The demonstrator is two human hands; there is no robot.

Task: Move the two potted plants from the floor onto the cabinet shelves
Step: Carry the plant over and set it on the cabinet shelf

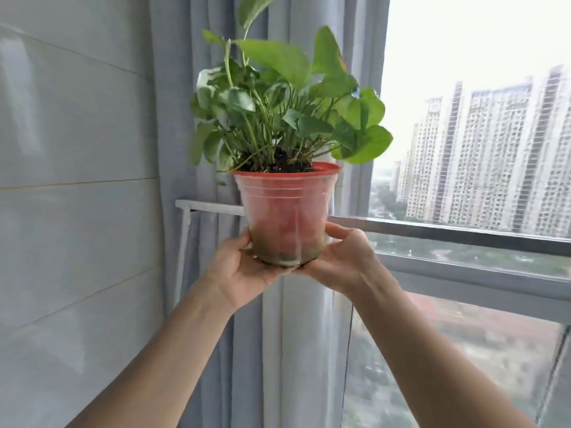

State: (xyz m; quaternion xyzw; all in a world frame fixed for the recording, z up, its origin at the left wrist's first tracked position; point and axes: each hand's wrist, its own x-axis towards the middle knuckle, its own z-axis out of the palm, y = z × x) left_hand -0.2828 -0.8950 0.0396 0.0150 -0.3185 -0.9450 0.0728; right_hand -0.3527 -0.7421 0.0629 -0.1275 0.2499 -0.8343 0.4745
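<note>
A potted plant (285, 208) with broad green leaves grows in a red pot set inside a clear plastic sleeve. It is held upright in the air at head height. My left hand (244, 267) cups its base from the left and underneath. My right hand (343, 257) grips the base from the right, thumb against the pot's side. Directly behind the pot runs a thin white shelf edge (210, 206) on a white post. The second plant and the floor are out of view.
A grey tiled wall (77, 180) fills the left. Grey curtains (173, 118) hang behind the plant. At right is a large window with a dark frame rail (463, 236), and tall buildings stand outside.
</note>
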